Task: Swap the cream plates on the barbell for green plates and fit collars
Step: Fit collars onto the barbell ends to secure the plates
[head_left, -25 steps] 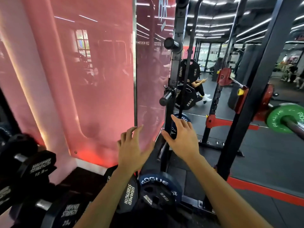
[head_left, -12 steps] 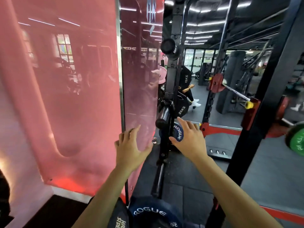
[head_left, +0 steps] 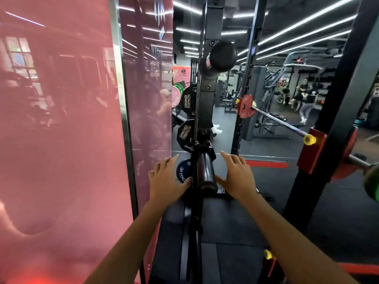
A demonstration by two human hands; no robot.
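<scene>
Both hands reach toward the storage peg (head_left: 206, 173) at the frame's centre, on the black rack upright (head_left: 207, 103). The left hand (head_left: 165, 181) is spread wide with straight fingers, holding nothing; the right hand (head_left: 238, 177) is likewise wide and empty, just right of the peg. A green plate (head_left: 372, 185) sits on the barbell (head_left: 357, 162) at the right edge (only part shows). Another green plate (head_left: 178, 87) shows at upper centre behind the upright, beside a pink one. No collar is in view. A bumper plate is likely heavy, stiff and rubbery: best gripped at the rim with 2 hands.
</scene>
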